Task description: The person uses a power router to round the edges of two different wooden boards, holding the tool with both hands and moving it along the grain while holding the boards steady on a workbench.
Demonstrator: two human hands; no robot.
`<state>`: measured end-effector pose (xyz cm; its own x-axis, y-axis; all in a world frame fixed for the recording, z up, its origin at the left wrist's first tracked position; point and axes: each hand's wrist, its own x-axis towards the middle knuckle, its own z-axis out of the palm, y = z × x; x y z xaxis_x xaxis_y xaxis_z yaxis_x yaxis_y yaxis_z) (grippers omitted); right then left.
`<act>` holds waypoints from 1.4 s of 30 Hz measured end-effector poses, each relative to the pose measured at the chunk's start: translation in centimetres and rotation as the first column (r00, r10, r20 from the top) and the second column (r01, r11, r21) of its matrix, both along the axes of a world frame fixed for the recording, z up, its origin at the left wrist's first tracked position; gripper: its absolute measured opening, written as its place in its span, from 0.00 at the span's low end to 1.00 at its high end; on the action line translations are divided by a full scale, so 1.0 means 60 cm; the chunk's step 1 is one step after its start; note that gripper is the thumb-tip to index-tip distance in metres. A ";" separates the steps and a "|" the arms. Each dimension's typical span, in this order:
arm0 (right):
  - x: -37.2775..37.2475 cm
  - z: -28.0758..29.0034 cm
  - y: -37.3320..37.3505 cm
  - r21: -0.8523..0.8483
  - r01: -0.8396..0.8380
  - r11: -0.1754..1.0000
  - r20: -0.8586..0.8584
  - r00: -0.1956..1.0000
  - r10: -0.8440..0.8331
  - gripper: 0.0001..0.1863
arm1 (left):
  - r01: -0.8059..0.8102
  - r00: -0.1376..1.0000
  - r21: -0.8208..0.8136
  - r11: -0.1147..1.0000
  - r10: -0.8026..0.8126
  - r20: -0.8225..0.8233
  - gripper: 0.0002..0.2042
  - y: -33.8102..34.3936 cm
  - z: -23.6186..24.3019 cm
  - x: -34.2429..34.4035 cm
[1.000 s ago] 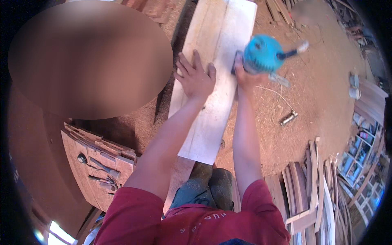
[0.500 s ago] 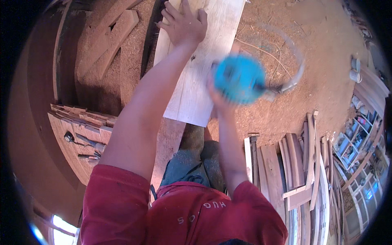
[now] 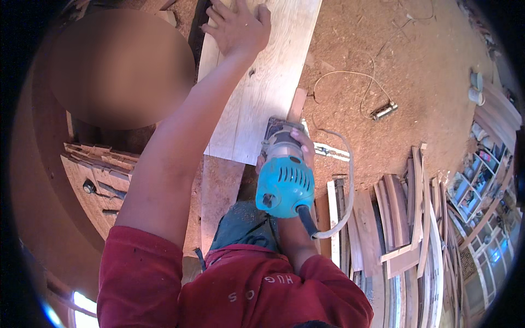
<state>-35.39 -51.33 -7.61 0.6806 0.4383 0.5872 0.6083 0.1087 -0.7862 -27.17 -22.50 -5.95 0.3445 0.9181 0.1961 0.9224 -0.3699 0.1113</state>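
While our left hand lies spread on the board, our right hand clasps the router by the board's right edge.

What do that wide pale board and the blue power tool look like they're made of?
The wide pale board looks like bare, smooth-planed wood: grain lines show, plus a dark knot-like spot. The blue power tool seems to have a smooth moulded plastic housing, judging by its even colour and vent slots; its greyish collar may be metal, from the dull sheen.
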 end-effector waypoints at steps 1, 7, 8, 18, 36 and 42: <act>0.012 -0.004 0.003 0.017 -0.029 0.999 -0.090 0.995 0.031 0.29 | -0.001 1.000 -0.007 1.000 0.001 -0.001 0.33 0.000 -0.001 0.001; 0.067 0.113 0.081 0.304 0.081 0.949 -0.933 0.228 0.279 0.25 | 0.009 1.000 0.006 1.000 -0.009 -0.001 0.33 0.007 0.003 -0.011; 0.073 0.138 0.093 0.319 0.150 0.936 -0.944 -0.031 0.327 0.25 | 0.013 1.000 0.007 1.000 -0.013 -0.002 0.33 0.006 0.003 -0.010; 0.157 -0.010 0.207 0.290 0.103 0.951 -0.849 0.486 0.207 0.20 | 0.083 0.996 0.089 0.993 -0.085 0.021 0.37 0.025 -0.034 -0.020; 0.381 0.049 0.393 0.018 0.221 0.975 -0.063 0.974 -0.219 0.46 | 0.070 0.997 -0.038 0.997 -0.068 0.029 0.37 0.015 0.000 -0.008; 0.128 0.025 0.175 -0.181 0.075 0.981 -0.441 0.885 -0.149 0.44 | 0.059 0.987 -0.027 0.998 -0.054 0.153 0.35 0.021 -0.055 -0.022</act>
<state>-27.69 -40.80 -6.08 0.9049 0.4031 0.1369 0.1855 -0.0838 -0.9791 -28.50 -21.27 -9.22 0.3642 0.9045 0.2220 0.8715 -0.4151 0.2612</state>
